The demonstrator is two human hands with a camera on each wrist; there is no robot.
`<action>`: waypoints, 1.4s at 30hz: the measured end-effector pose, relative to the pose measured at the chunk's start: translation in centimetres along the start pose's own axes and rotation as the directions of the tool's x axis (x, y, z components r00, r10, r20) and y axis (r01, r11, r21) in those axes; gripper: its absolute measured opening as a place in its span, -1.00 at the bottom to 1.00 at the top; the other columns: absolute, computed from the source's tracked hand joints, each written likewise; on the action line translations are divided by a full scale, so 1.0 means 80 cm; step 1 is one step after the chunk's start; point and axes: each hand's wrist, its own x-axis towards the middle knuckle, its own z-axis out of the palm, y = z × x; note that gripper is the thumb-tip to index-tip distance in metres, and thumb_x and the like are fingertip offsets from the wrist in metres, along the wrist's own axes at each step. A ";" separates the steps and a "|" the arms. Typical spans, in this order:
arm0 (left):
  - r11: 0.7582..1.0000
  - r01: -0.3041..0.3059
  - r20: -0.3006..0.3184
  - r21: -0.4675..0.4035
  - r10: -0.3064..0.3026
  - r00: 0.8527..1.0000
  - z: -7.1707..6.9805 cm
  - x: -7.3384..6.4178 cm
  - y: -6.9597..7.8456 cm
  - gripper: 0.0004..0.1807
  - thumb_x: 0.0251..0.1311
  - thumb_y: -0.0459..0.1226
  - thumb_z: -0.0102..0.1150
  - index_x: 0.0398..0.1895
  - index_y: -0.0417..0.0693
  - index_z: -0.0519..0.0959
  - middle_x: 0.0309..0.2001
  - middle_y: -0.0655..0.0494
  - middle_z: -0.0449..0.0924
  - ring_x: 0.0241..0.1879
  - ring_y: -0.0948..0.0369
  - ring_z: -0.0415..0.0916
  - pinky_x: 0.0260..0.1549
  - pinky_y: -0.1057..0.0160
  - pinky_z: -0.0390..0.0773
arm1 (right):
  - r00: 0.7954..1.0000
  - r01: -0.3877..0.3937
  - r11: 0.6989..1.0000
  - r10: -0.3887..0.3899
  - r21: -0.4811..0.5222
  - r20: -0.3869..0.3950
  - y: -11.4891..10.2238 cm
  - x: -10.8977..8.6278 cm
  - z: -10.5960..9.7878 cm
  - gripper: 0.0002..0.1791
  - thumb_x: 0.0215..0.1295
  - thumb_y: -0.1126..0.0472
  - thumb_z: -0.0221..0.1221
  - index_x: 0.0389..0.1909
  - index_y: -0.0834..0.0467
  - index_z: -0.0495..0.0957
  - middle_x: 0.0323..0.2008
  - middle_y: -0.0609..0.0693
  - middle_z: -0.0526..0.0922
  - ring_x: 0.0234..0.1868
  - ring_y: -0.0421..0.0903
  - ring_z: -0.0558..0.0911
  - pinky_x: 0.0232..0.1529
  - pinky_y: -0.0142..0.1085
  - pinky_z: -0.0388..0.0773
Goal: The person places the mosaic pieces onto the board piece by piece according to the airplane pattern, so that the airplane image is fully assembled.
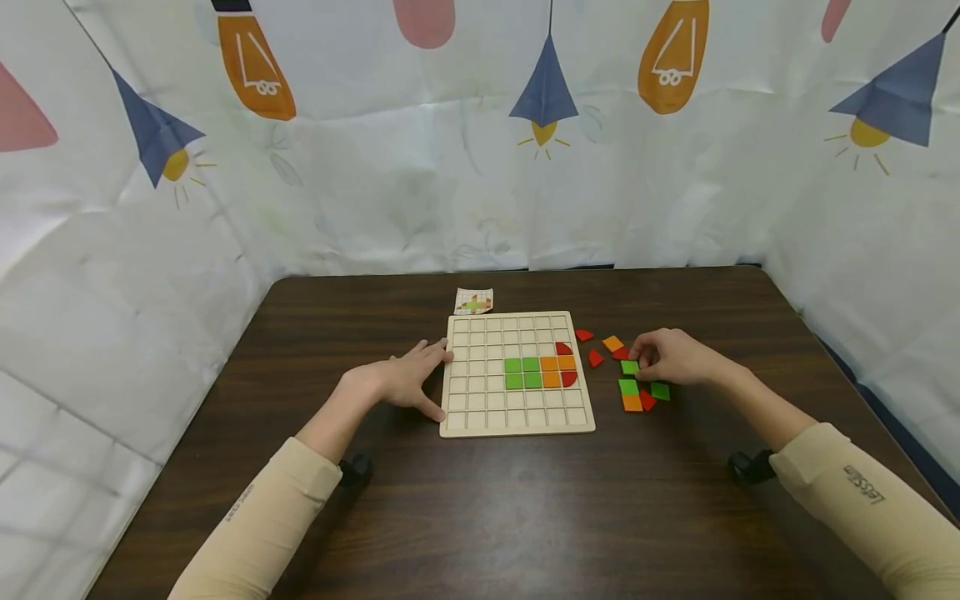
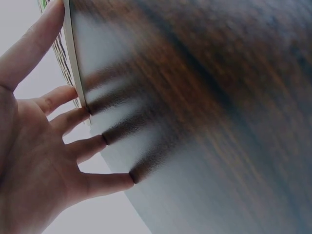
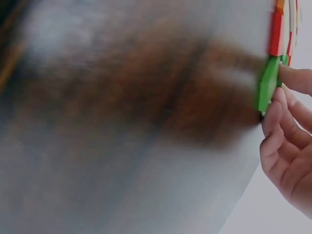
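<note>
A pale wooden grid board (image 1: 480, 408) lies on the table. Set in its cells are several green squares (image 1: 532, 381), three orange squares (image 1: 549, 364) and two red quarter-round pieces (image 1: 563, 348). My left hand (image 1: 408, 379) has its fingers spread, with thumb and forefinger touching the board's left edge; in the left wrist view that hand (image 2: 53, 141) shows its palm, the other fingertips down on the table. To the right of the board, my right hand (image 1: 667, 357) pinches a green square tile (image 1: 629, 367) between thumb and fingers. The right wrist view has this hand (image 3: 292, 141) beside green pieces.
Around the right hand lie loose tiles: red pieces (image 1: 596, 358), an orange square (image 1: 612, 343), another orange one (image 1: 632, 403) and a green one (image 1: 660, 391). A small picture card (image 1: 474, 301) sits behind the board. Patterned cloth (image 1: 420, 192) hangs beyond the dark table (image 1: 480, 517).
</note>
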 end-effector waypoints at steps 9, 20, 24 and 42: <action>1.000 0.016 0.024 -0.002 -0.016 1.000 0.000 -0.001 0.001 0.10 0.14 0.08 0.51 0.63 -0.05 0.10 0.66 -0.09 -0.34 0.61 -0.15 -0.42 0.34 -0.49 -0.07 | 0.999 0.034 0.998 -0.035 -0.054 -0.017 -0.026 0.010 0.000 -0.79 0.32 0.32 0.30 -0.05 0.27 0.61 -0.31 -0.04 0.65 -0.30 -0.07 0.58 -0.20 -0.11 0.61; 0.999 0.015 0.036 -0.031 -0.014 0.999 -0.002 -0.002 -0.002 0.12 0.16 0.05 0.50 0.65 -0.04 0.05 0.66 -0.10 -0.41 0.60 -0.17 -0.45 0.33 -0.33 0.19 | 0.988 0.134 0.991 -0.135 -0.012 -0.078 -0.073 0.046 0.031 -0.78 0.31 0.33 0.34 -0.05 0.23 0.65 -0.25 -0.05 0.71 -0.24 -0.09 0.62 -0.17 -0.18 0.63; 0.999 0.018 0.041 -0.035 -0.016 0.999 -0.001 -0.001 -0.002 0.14 0.17 0.05 0.50 0.67 -0.03 0.00 0.66 -0.09 -0.42 0.60 -0.18 -0.47 0.33 -0.34 0.18 | 0.979 0.176 0.984 -0.173 0.018 -0.104 -0.092 0.060 0.047 -0.78 0.30 0.31 0.36 -0.05 0.23 0.66 -0.27 -0.07 0.70 -0.25 -0.13 0.64 -0.16 -0.20 0.64; 0.999 0.026 0.040 -0.029 -0.025 0.999 -0.001 0.004 0.003 0.17 0.16 0.10 0.49 0.67 -0.01 -0.02 0.66 -0.07 -0.41 0.60 -0.16 -0.47 0.33 -0.33 0.19 | 0.978 0.198 0.973 -0.188 0.118 -0.093 -0.139 0.107 0.080 -0.76 0.27 0.27 0.43 -0.08 0.23 0.69 -0.31 -0.09 0.71 -0.28 -0.17 0.67 -0.15 -0.22 0.63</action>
